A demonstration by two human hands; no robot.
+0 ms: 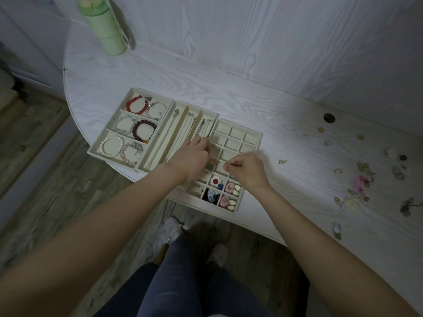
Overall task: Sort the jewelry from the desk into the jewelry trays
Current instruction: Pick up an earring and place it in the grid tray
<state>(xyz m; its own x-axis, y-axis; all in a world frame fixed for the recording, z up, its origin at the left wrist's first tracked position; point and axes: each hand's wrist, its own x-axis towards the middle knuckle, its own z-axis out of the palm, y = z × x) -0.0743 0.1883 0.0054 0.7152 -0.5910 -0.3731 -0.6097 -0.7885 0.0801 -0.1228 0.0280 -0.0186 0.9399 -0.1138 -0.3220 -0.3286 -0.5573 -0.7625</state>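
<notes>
Three cream trays lie side by side on the white desk. The bracelet tray (97, 148) holds several bead bracelets, the necklace tray (170, 126) holds thin chains, and the grid tray (256, 136) has earrings in its near cells. My left hand (194, 156) hovers over the seam between the necklace and grid trays, fingers curled; what it holds is hidden. My right hand (246, 169) is over the grid tray's middle cells, its fingertips pinching something small that I cannot make out. Loose jewelry (360, 186) lies scattered on the desk at the right.
A green bottle (104, 24) stands at the desk's far left by the wall. A round cable hole (329, 118) sits in the desk top at right. The desk's curved front edge runs close to the trays; my legs and the wood floor are below.
</notes>
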